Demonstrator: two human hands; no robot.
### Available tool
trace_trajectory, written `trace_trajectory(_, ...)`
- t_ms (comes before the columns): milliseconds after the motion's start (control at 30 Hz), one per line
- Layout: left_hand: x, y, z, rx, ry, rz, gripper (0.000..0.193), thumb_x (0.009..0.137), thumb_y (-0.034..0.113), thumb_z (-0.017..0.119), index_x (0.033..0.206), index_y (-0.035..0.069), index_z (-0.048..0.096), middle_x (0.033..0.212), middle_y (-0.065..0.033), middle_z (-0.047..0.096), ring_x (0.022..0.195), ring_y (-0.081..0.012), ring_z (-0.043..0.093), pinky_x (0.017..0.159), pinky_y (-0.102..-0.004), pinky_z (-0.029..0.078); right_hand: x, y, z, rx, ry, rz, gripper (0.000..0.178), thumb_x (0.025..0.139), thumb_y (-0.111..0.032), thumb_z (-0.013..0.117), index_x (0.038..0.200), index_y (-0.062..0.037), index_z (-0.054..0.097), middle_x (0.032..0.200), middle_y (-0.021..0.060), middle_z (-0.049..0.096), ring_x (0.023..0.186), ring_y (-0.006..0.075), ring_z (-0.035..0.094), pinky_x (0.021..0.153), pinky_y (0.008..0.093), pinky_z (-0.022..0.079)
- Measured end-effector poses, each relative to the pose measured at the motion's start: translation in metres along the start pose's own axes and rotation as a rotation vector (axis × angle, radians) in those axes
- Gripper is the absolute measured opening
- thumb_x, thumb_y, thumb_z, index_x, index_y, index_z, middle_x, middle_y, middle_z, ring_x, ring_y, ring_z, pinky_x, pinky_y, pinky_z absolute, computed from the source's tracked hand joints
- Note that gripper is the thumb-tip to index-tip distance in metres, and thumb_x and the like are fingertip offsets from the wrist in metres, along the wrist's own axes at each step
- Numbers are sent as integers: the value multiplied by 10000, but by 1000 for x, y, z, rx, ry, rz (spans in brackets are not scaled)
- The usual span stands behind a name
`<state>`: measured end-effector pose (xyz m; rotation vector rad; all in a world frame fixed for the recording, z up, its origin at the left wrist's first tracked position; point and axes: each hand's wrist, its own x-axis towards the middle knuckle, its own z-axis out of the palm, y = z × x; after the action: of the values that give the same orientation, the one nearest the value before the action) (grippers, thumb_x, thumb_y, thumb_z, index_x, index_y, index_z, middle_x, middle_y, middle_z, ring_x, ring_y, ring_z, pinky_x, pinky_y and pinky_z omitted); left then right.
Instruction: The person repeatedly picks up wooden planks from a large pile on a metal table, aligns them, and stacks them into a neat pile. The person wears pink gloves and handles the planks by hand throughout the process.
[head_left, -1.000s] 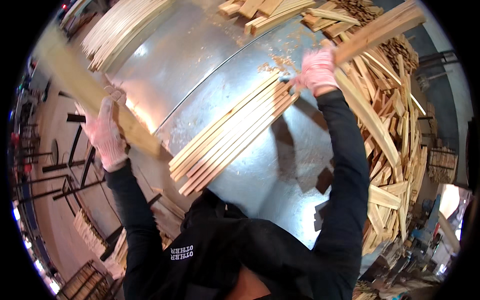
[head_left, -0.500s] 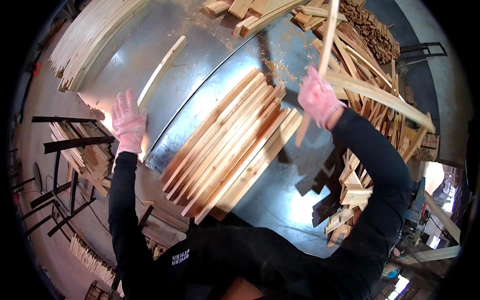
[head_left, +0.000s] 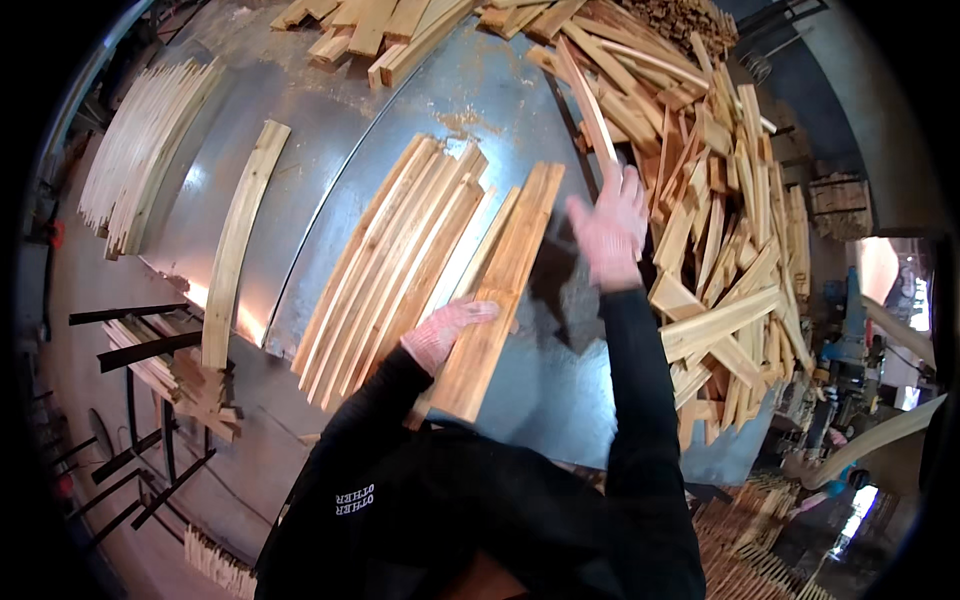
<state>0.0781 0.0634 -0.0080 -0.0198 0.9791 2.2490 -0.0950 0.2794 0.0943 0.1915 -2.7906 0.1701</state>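
My left hand (head_left: 445, 332), in a pale pink knit glove, is closed over the left edge of a flat wooden board (head_left: 505, 300). That board slants beside a row of similar wooden boards (head_left: 390, 275) lying side by side on the metal table (head_left: 545, 390). My right hand (head_left: 612, 228), gloved alike, is open with thumb and fingers apart, above the table at the edge of a jumbled heap of wood pieces (head_left: 715, 200). Just beyond its fingertips is the lower end of a narrow wooden strip (head_left: 588, 100); whether they touch I cannot tell.
A single board (head_left: 240, 245) lies left of the table seam, its near end past the edge. Far left is a neat stack of pale strips (head_left: 145, 150). More boards (head_left: 370, 25) lie at the back. Black metal bars (head_left: 150, 350) stand off the left side.
My left hand has come right from the table's left edge and taken hold of a board. My right hand has released the wood pieces it held over the heap. The single board on the left has shifted nearer.
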Motion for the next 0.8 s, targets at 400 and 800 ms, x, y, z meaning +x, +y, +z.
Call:
trace_trajectory(400,-13,-22,25,773,602,-293,571,887,328,685,1373,64,544,1116,-151,700,1002,-304,657,898,-383,509,-3,87,123,-116,-442,254,265,927,-275,565,1082,-72,637,1034,185,692,1012,383,669,847,501,553)
trace_trajectory(800,-7,-57,48,1436,498,-253,621,935,492,559,1334,24,474,1257,-248,614,1167,-377,612,925,-476,502,-219,-15,64,826,-568,693,1004,774,-374,818,1505,74,296,1391,299,527,1273,392,542,1077,400,421)
